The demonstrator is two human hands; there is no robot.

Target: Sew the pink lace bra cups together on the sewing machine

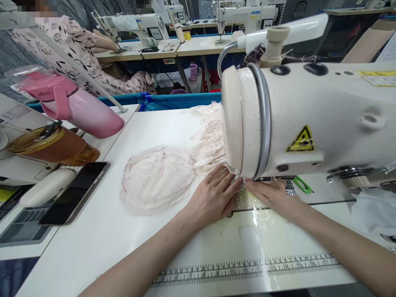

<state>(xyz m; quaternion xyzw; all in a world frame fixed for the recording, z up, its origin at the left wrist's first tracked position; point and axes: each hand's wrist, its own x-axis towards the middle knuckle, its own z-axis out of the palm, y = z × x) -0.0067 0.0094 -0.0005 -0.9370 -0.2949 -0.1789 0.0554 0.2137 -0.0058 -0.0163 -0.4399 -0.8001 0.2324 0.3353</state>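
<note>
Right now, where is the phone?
In the head view the phone lies face up at the table's left edge, below the brown cup, left of the pale fabric.

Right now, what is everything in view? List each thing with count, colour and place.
sewing machine: one, cream, right, head over the hands
lace fabric: one piece, pale pink-white, table centre, running under the machine head
work table: one, white, with a printed ruler along the near edge
pink bottle: one, left
amber bottle: one, left, beside the pink one
phone: one, dark, left of the fabric
green clip: one, under the machine arm
other sewing machines: several, white, back rows
seated person: one, patterned clothing, back left
left hand: flat on the fabric by the needle
right hand: flat beside it
</note>
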